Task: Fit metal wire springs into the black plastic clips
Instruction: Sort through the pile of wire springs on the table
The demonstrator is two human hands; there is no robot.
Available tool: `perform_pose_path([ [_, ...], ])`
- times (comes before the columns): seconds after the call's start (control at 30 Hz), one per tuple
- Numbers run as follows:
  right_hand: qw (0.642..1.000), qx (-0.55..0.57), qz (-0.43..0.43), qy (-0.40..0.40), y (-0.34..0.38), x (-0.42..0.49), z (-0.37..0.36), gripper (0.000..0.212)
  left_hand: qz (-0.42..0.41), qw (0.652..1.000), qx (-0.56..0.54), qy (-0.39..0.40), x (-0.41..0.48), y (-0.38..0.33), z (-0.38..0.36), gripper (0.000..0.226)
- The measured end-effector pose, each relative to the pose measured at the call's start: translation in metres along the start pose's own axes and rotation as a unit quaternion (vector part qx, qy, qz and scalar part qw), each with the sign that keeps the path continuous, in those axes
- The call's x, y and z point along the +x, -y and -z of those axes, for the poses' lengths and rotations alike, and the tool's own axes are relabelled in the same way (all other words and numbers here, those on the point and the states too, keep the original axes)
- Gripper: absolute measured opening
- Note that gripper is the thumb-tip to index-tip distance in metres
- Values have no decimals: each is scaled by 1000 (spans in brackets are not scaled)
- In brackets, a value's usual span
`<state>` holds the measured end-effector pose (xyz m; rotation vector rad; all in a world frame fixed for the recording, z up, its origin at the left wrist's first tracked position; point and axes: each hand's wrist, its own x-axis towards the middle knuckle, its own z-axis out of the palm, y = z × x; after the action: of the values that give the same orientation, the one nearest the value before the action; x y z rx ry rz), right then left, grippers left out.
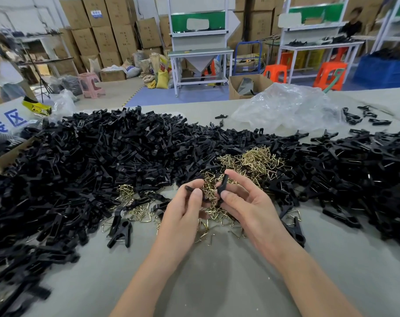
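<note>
My left hand [185, 209] pinches a black plastic clip half [191, 188] between thumb and fingers. My right hand [242, 202] holds another black clip half [222, 186] upright, thumb against it. The two hands sit close together just above a heap of brass-coloured wire springs [256, 161], with more loose springs [139, 213] scattered on the table below them. A large mound of black clip parts [91, 156] fills the left and centre of the table. Whether a spring is held in either hand is hidden by the fingers.
Assembled black clips [365, 170] spread across the right side. A joined clip [121, 229] lies left of my left forearm. A crumpled clear plastic bag [285, 106] sits at the back right. A cardboard box edge [9, 156] is at the far left. Grey table surface [205, 271] lies near me.
</note>
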<state>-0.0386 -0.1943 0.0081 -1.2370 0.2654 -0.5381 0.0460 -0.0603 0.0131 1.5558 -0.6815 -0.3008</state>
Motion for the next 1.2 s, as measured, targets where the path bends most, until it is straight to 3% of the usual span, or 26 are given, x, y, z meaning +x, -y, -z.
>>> perform_pose_path([
  [0.27, 995, -97, 11, 21, 2, -6, -4, 45, -54, 994, 96, 25, -4, -5, -3, 28],
  [0.5, 994, -106, 11, 26, 5, -9, -6, 44, -68, 994, 82, 15, -5, -12, -2, 53],
  [0.63, 993, -114, 13, 27, 5, -10, -5, 43, -56, 995, 84, 4, -3, -8, -2, 48],
  [0.73, 993, -111, 16, 29, 6, -10, -4, 42, -33, 998, 54, -27, -2, -5, -1, 29],
  [0.9, 991, -128, 19, 31, 4, -6, -1, 38, 14, 999, 0, -44, -2, -2, -1, 18],
  [1.07, 986, -156, 46, 28, -1, -5, -1, 30, 38, 996, -65, -35, 0, -2, -4, 17],
  [1.2, 975, -208, 68, 20, -3, -5, -2, 29, 54, 992, -107, -36, 2, -4, -3, 28],
])
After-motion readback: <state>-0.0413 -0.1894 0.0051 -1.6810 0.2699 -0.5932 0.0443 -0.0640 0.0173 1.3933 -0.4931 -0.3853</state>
